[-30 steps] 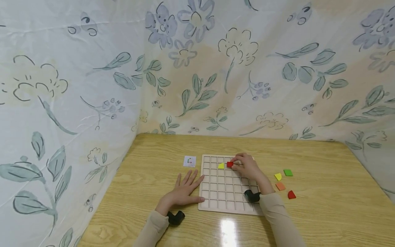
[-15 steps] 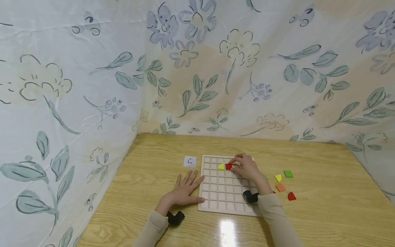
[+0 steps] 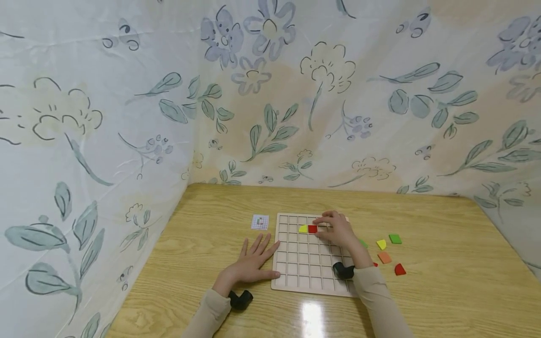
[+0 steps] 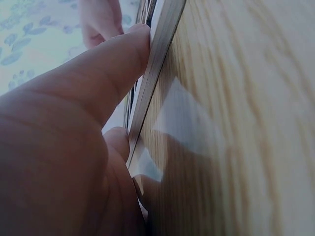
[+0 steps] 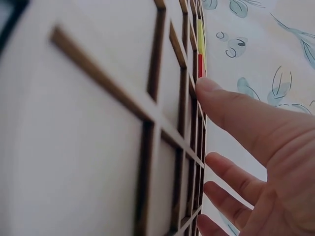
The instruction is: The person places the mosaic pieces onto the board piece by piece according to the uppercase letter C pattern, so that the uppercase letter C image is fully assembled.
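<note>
A pale wooden grid board [image 3: 291, 270] lies on the table. In its upper rows a yellow quarter-round tile [image 3: 303, 228] sits side by side with a red tile [image 3: 313, 229]. My right hand [image 3: 337, 230] is over the board's upper right, index finger and thumb parted around the red tile's right side. The right wrist view has the thumb tip right by the red tile [image 5: 200, 65], the other fingertips at the board. My left hand [image 3: 252, 264] lies flat with spread fingers, thumb and little finger at the board's left edge; its thumb [image 4: 125, 54] touches that edge.
A small printed pattern card [image 3: 259, 222] lies left of the board. To the right are loose tiles: green [image 3: 395, 239], yellow [image 3: 382, 244], orange [image 3: 384, 257] and red [image 3: 399, 269]. More tiles are partly hidden behind the right forearm. Floral cloth [image 3: 270, 117] stands behind the table.
The red tile has shifted slightly left and down, against the yellow tile. My right index finger and thumb, pinching it earlier, have parted. The left hand has stayed in place.
</note>
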A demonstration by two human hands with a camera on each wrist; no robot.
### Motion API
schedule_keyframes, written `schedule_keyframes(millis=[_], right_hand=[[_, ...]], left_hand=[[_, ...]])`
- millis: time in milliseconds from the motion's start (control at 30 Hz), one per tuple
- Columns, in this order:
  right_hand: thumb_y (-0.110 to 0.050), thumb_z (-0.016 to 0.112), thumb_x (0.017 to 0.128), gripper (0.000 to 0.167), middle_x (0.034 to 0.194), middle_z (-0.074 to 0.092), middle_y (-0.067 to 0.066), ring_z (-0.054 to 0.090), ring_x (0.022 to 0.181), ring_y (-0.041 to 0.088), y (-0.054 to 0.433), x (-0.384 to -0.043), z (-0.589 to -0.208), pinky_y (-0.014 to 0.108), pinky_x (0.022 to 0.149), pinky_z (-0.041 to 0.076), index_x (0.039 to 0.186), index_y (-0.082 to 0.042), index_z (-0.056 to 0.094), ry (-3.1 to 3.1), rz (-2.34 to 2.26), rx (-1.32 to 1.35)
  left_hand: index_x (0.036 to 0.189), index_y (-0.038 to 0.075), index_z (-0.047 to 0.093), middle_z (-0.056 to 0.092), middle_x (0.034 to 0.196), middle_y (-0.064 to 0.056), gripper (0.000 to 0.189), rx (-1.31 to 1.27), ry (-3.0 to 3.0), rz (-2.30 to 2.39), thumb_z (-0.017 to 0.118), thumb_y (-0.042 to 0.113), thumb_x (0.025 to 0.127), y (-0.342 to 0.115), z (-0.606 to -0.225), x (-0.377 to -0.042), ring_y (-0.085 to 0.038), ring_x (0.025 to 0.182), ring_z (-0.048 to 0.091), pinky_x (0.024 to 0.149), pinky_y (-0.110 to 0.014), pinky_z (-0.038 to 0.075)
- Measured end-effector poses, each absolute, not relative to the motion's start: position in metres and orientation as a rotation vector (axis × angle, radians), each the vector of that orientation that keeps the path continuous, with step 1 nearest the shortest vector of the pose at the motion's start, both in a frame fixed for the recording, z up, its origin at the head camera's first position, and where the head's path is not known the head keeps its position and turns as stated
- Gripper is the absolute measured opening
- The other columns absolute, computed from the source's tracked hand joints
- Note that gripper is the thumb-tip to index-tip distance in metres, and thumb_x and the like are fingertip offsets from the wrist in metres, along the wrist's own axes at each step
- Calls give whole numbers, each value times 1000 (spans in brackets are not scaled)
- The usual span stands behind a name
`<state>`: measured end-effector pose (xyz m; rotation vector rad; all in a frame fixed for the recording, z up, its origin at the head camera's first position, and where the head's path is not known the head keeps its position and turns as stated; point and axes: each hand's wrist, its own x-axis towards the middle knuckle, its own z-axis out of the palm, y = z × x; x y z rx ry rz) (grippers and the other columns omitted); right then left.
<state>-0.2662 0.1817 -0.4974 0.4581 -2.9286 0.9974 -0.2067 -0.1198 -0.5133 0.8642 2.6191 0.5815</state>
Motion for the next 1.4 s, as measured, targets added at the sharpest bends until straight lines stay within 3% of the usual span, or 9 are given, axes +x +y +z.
schedule_keyframes(millis=[467,800,1400], right_hand=[[-14,73,79,34,131,45,26,37,118,47,188,-259,-499,64,92,28,113,-8,67,-2907,1048,503],[-11,73,79,35,128,46,29,40,115,50,198,-251,-494,64,89,34,113,-4,66,-2866,1005,542],[-15,70,82,37,128,45,32,38,116,52,233,-237,-482,66,91,32,116,-3,63,-2878,935,500]], left_hand=[[151,20,12,-2,156,-13,83,911,2609,647,48,59,88,-122,-515,-207,-33,142,-9,106,-61,-12],[151,21,11,-3,156,-12,83,905,2607,653,48,59,87,-123,-516,-207,-33,142,-10,106,-61,-13],[151,23,11,-4,156,-10,82,879,2605,638,47,60,87,-122,-511,-206,-31,142,-10,107,-60,-10]])
